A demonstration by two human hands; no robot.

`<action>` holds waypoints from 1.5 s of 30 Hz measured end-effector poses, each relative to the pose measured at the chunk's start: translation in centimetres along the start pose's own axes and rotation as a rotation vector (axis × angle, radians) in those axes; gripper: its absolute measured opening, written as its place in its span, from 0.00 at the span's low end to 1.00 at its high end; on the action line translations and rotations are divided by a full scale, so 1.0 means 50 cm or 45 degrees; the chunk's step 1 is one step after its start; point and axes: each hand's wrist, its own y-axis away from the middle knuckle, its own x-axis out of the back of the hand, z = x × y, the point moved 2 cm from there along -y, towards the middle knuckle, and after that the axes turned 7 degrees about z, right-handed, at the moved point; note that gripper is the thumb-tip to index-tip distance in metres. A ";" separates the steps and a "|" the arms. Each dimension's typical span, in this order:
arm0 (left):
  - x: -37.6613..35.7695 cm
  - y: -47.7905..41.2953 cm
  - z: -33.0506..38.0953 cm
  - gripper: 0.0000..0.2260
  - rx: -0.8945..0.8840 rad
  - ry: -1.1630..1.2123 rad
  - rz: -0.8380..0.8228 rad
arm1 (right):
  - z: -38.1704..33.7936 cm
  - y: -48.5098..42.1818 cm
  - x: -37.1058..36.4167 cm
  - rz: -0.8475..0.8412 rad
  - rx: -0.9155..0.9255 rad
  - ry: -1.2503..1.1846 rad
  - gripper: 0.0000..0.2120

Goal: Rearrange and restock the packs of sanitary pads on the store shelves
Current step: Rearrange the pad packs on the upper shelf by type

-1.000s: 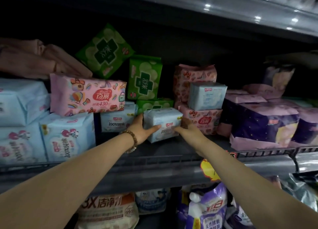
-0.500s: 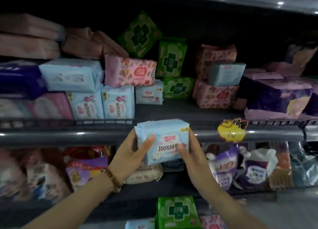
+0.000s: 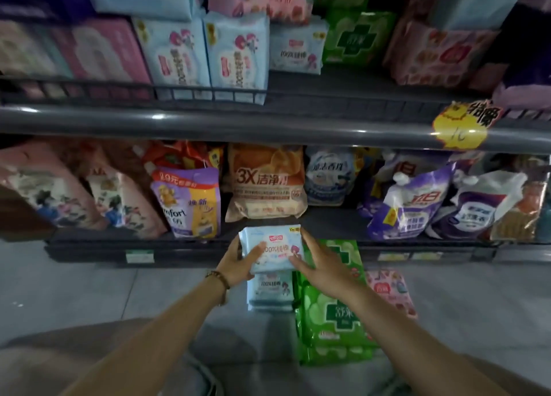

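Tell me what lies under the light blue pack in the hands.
A matching light blue pack on the floor, beside green packs. Its top edge is covered by the held pack.

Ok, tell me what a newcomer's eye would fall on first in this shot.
The light blue pack stands out first, held between the left hand and right hand at lower centre, just over a matching pack lying on the floor. Next come the bright green packs on the floor to its right, and the yellow price tag on the upper shelf rail at far right.
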 end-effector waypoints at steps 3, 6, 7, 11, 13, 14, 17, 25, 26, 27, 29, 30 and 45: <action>-0.005 -0.035 -0.054 0.08 0.118 0.026 0.058 | 0.044 -0.016 -0.033 -0.015 0.113 0.374 0.36; -0.008 -0.063 -0.098 0.14 0.291 0.028 0.107 | 0.086 -0.033 -0.058 -0.061 0.171 0.533 0.41; -0.011 -0.073 -0.110 0.17 0.330 0.036 0.111 | 0.097 -0.037 -0.066 -0.066 0.196 0.561 0.43; -0.033 -0.101 -0.145 0.20 0.439 -0.021 0.052 | 0.127 -0.039 -0.101 -0.071 0.303 0.639 0.42; -0.041 -0.111 -0.157 0.23 0.467 -0.003 0.036 | 0.140 -0.040 -0.116 -0.049 0.345 0.658 0.40; -0.042 -0.117 -0.162 0.25 0.488 0.012 0.034 | 0.145 -0.040 -0.121 -0.025 0.366 0.670 0.37; -0.047 -0.125 -0.168 0.26 0.487 0.025 0.052 | 0.154 -0.043 -0.133 -0.010 0.375 0.683 0.32; -0.058 -0.129 -0.177 0.23 0.405 -0.170 0.024 | 0.156 -0.038 -0.124 -0.006 0.357 0.624 0.38; -0.056 -0.125 -0.172 0.24 0.385 -0.185 0.035 | 0.154 -0.037 -0.119 -0.015 0.352 0.609 0.37; -0.054 -0.124 -0.169 0.27 0.347 -0.192 0.064 | 0.151 -0.035 -0.113 -0.023 0.350 0.594 0.36; -0.050 -0.116 -0.148 0.34 0.291 -0.236 0.154 | 0.141 -0.028 -0.095 -0.033 0.347 0.563 0.37; -0.048 -0.108 -0.130 0.35 0.268 -0.305 0.186 | 0.134 -0.024 -0.082 -0.035 0.345 0.539 0.39; -0.114 0.119 0.399 0.19 -1.249 -1.229 0.137 | -0.009 0.035 0.356 0.634 0.568 0.322 0.27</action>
